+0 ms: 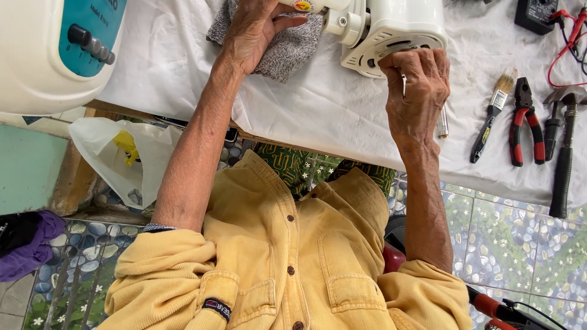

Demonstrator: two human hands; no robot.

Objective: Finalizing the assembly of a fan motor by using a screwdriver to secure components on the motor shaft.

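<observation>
White motor housing (391, 33) sits on the cloth-covered table (318, 104); I take it as my landmark. I see the right hand (417, 91) at the housing's near vented end, fingers curled tight around a slim metal tool (443, 122) whose tip pokes out below the palm; knuckles touch the housing's rim. The left hand (254, 30) lies just left of the housing, palm down on a grey knitted rag (287, 52), fingers loosely spread, thumb reaching toward the housing's neck; it grips nothing that I can make out. Right of the housing, well apart, lie a paintbrush (492, 116), red-handled pliers (526, 122) and a hammer (565, 153). Far left of the housing stands a white appliance base with a blue panel and dial (85, 40).
</observation>
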